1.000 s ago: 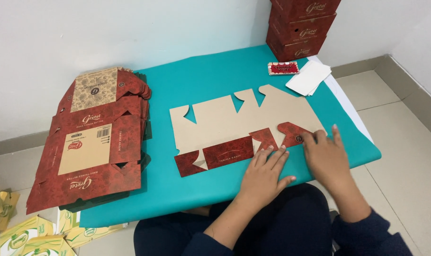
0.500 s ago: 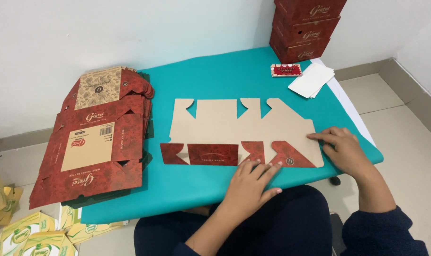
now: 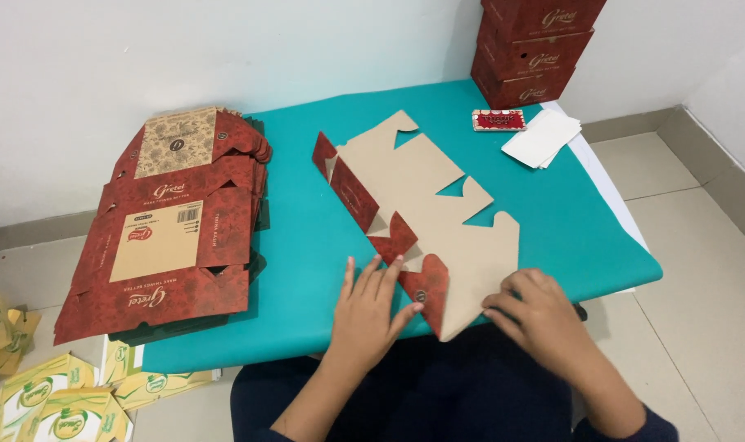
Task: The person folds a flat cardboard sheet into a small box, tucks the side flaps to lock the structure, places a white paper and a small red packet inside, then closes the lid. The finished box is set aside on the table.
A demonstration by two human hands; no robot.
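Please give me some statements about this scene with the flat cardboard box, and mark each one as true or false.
1. The flat box blank lies with its plain brown side facing up. True.
2. The left hand is lifted well above the table. False: it rests flat on the teal table cover, its fingers touching a folded red flap.
3. The right hand touches the near end of the blank. True.
4. The stack of flat red cartons lies to the right of the blank. False: it lies to the left.
5. Assembled red boxes stand stacked at the far edge of the table. True.
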